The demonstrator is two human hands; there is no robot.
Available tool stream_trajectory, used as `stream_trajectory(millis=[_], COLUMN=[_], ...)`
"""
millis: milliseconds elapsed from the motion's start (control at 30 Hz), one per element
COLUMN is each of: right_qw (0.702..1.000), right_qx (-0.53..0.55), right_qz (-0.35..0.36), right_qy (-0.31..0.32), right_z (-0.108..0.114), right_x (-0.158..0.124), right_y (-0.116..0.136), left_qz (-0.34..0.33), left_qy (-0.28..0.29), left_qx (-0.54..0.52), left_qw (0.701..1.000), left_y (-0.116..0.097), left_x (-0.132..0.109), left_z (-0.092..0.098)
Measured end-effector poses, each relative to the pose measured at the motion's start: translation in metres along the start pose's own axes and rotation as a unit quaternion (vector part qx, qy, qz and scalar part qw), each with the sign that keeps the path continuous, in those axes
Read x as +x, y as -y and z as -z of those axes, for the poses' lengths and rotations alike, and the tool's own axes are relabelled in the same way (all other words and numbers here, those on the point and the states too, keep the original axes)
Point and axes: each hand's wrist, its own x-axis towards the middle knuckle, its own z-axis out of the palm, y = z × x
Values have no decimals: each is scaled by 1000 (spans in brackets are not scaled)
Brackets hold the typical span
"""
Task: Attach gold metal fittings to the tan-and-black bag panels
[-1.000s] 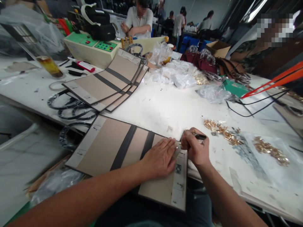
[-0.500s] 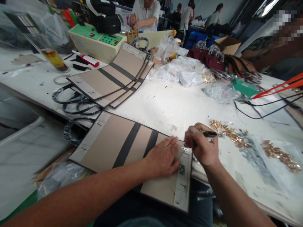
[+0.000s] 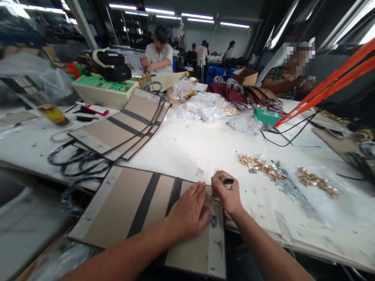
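Note:
A beige panel [image 3: 123, 203] with two dark stripes and pale strips at both ends lies at the table's front edge, partly overhanging it. My left hand [image 3: 190, 210] rests flat on its right part, fingers stretched out. At the panel's upper right corner, my right hand [image 3: 225, 191] is closed around a dark-ended tool [image 3: 227, 181]; the tool's tip is hidden by the fingers. Small metal pieces [image 3: 213, 221] sit on the right pale strip, just below my right hand.
More striped panels [image 3: 120, 127] lie stacked behind, beside black wrapped cords [image 3: 79, 160]. Gold metal parts [image 3: 260, 167] are scattered at the right. A green machine [image 3: 104, 89], plastic bags [image 3: 212, 111] and orange straps [image 3: 328, 84] stand farther off. Two people sit across the table.
The view has tilted up, showing more of the room. My right hand has drawn closer in over the panel's corner, still holding the tool. My left hand stays flat on the panel.

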Motion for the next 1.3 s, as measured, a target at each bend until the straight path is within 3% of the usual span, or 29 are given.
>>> stream_trajectory(millis=[167,300,733,900,1100,1300], right_qw=[995,993,992,996,996,949], right_qx=[-57,-53,-24,6,86,292], right_qz=[77,96,120,91,3,-80], right_qy=[20,41,26,5,-30,-90], right_z=[-1,1,5,11,21,20], right_x=[-12,-24,-30,-26,-15,-2], right_y=[4,4,-1,0,-9,-22], left_qz=[-32,-50,-52,-47,-47,-49], left_qy=[-24,-31,-17,-6,-1,1], left_qx=[29,43,82,99,119,114], left_qw=[999,997,995,994,992,992], left_y=[1,0,1,1,1,2], left_x=[0,-1,1,3,5,7], left_z=[0,-2,-4,-4,-3,0])
